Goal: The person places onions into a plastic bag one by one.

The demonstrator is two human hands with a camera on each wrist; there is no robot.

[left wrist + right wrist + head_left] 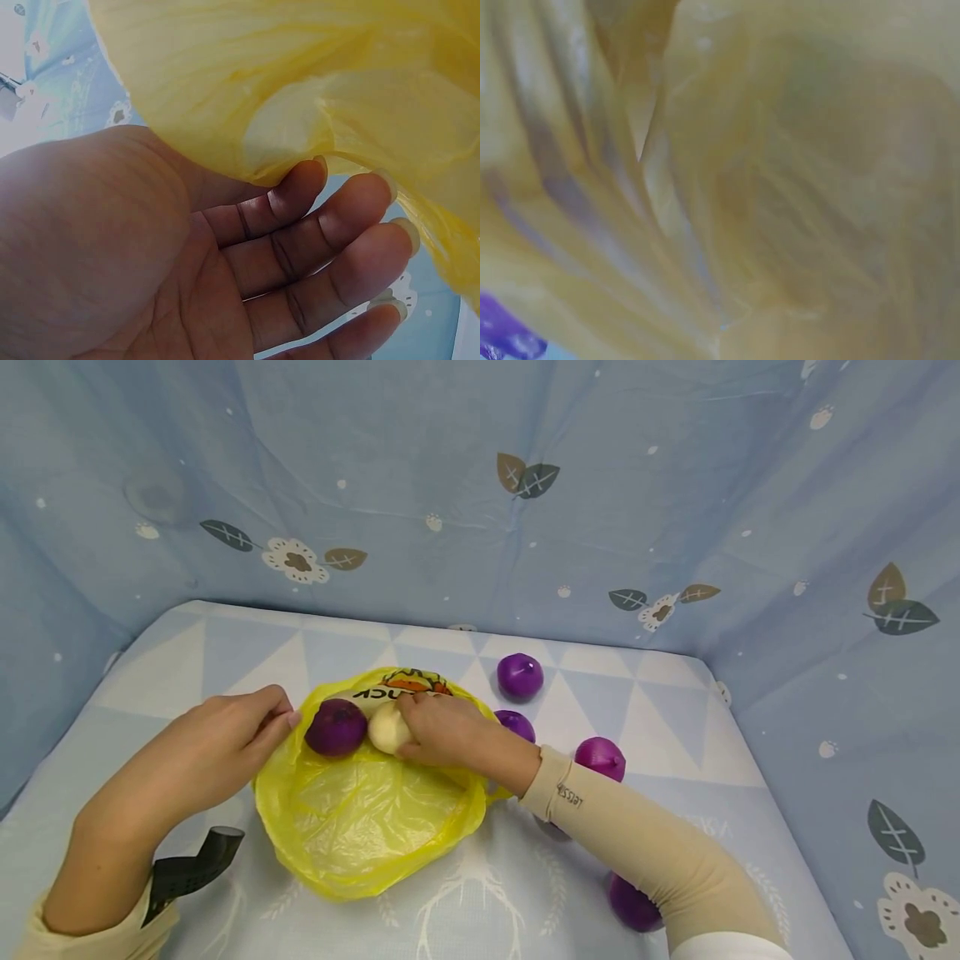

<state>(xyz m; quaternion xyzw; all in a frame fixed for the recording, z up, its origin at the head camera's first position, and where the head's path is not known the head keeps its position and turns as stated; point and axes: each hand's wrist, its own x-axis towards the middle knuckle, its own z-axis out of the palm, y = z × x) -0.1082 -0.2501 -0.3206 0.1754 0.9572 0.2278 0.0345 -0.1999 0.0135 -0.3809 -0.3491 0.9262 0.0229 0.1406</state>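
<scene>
A yellow plastic bag stands with its mouth wide, a cartoon and dark lettering showing at its far side. My left hand pinches its left rim between thumb and finger; in the left wrist view the other fingers curl loosely beside the plastic. Reaching over the bag from the right, my right hand grips a white onion at the mouth. Next to that lies a purple onion, just inside the far left rim. Yellow plastic fills most of the right wrist view, hiding the right hand there.
Several purple onions lie right of the bag: one at the back, one partly behind the wrist, one beyond the forearm and one near the front. A patterned cloth covers the table; blue curtains surround it.
</scene>
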